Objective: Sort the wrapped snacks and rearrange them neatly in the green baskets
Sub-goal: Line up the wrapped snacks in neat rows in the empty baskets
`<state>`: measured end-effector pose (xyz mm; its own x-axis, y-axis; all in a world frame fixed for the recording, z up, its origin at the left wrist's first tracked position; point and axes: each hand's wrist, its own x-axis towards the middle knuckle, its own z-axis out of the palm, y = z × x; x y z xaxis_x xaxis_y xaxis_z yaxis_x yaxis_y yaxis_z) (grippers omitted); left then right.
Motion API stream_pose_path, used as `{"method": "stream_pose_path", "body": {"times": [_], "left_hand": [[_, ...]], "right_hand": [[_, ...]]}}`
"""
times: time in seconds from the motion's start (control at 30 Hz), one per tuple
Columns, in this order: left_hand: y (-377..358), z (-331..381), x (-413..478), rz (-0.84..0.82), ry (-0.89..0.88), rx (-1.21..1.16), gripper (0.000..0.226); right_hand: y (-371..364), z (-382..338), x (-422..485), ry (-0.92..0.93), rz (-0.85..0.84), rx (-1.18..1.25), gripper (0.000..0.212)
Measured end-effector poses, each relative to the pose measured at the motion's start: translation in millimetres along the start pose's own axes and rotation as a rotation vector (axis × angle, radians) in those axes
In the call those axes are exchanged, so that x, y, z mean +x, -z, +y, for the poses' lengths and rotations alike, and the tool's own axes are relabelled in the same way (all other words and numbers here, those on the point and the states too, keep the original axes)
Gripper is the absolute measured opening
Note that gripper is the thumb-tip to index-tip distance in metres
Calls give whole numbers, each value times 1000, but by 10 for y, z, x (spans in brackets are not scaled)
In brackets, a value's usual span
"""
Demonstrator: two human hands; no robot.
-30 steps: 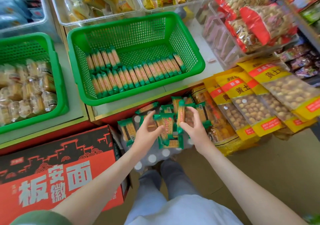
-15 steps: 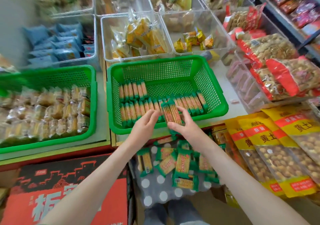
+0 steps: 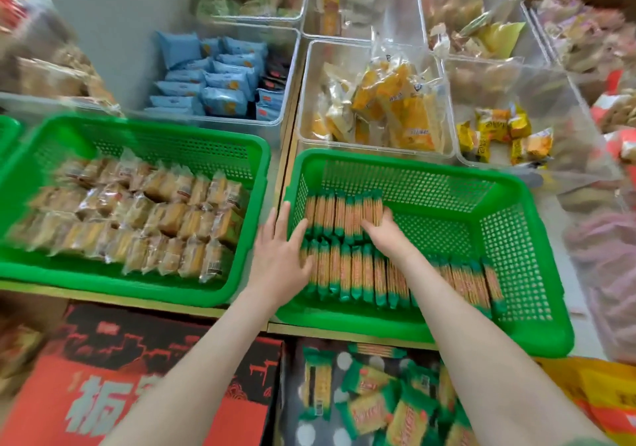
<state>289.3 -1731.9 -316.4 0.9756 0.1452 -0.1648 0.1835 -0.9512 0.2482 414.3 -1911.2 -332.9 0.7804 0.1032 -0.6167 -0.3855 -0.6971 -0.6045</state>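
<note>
Both hands are inside the right green basket (image 3: pixel 516 235) on the tabletop. The left hand (image 3: pixel 280 253) lies flat by the basket's left wall. Its fingers are straight and a little apart, and they touch the left end of the front row of cracker packs (image 3: pixel 382 273). The right hand (image 3: pixel 385 232) rests against the right end of the back row (image 3: pixel 340 213), with its fingers together and stretched over the packs, gripping nothing. Some loose packs (image 3: pixel 364 407) lie lower down on a dotted cloth (image 3: pixel 311 433). The left green basket (image 3: pixel 251 149) holds clear-wrapped cakes (image 3: pixel 165 225).
</note>
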Motion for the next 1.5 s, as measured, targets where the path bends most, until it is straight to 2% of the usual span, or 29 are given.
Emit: {"method": "stream_pose_path", "body": {"times": [0.13,0.27,0.37,0.47,0.53,0.63,0.73,0.8,0.87,0.97,1.03,1.13,1.2,1.27,1.33,1.4,1.43,1.5], "left_hand": [[-4,17,19,-17,1,26,72],[-30,2,10,10,-16,15,72],[-33,1,1,19,-25,-4,70],[-19,3,-13,49,-35,-79,63],[-26,-4,-65,166,-86,-167,49],[-112,41,-343,488,-211,-266,30],[-362,200,-950,604,-422,-330,25],[-664,262,-1395,511,-597,-306,29],[-1009,233,-1706,290,-685,-147,47],[-1323,103,-1822,-109,-636,161,85],[-1319,58,-1766,-257,-635,323,92],[-1362,-68,-1627,-294,-781,548,83],[-1345,-98,-1548,-246,-863,634,77],[-1335,-92,-1501,-263,-922,690,72],[-1375,-135,-1476,-221,-988,637,62],[-1381,-163,-1482,-78,-1033,555,47],[-1373,-165,-1491,-5,-1021,476,39],[-1347,-163,-1516,60,-913,338,38]], "right_hand": [[-1,45,69,-24,17,-292,79],[-77,67,32,132,145,-288,74],[-98,105,26,140,70,-386,66],[-46,159,-100,167,48,-495,70],[-36,207,-355,248,114,-497,72],[-62,423,-973,457,329,-319,60],[-148,878,-1633,656,531,-265,48],[-290,1306,-1957,675,511,-334,47],[-474,1761,-2146,635,414,-466,53],[-757,2285,-2254,605,215,-707,76],[-893,2435,-2232,632,134,-853,83],[-1063,2437,-2090,635,97,-948,84],[-1165,2361,-1983,581,83,-1008,89],[-1235,2277,-1904,555,81,-1078,85],[-1257,2206,-1856,564,126,-1104,74],[-1256,2154,-1826,603,204,-1071,61],[-1241,2136,-1825,621,229,-1038,59],[-1168,2101,-1852,628,248,-924,62]]}}
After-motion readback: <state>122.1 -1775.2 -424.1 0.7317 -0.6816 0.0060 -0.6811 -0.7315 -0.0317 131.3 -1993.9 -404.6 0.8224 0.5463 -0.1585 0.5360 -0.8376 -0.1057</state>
